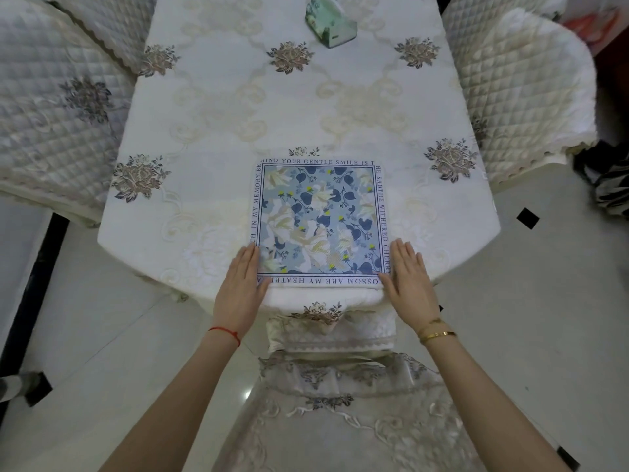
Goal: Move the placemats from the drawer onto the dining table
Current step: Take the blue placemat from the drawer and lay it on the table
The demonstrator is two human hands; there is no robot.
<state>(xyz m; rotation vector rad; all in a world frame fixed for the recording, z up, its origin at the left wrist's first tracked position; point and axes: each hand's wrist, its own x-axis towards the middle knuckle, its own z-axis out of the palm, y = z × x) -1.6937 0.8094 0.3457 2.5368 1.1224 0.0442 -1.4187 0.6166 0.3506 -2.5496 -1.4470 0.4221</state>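
A square placemat (320, 219) with a blue flower print and a border of printed words lies flat at the near end of the dining table (289, 107), which is covered by a white embroidered cloth. My left hand (240, 287) rests flat against the mat's near left corner, fingers together and straight. My right hand (410, 284) lies flat against its near right corner in the same way. Neither hand grips anything. No drawer is in view.
A green tissue box (330, 23) stands at the far middle of the table. Quilted covered chairs stand at the left (58, 107), the right (520, 86) and right below me (340, 403). White floor tiles surround the table.
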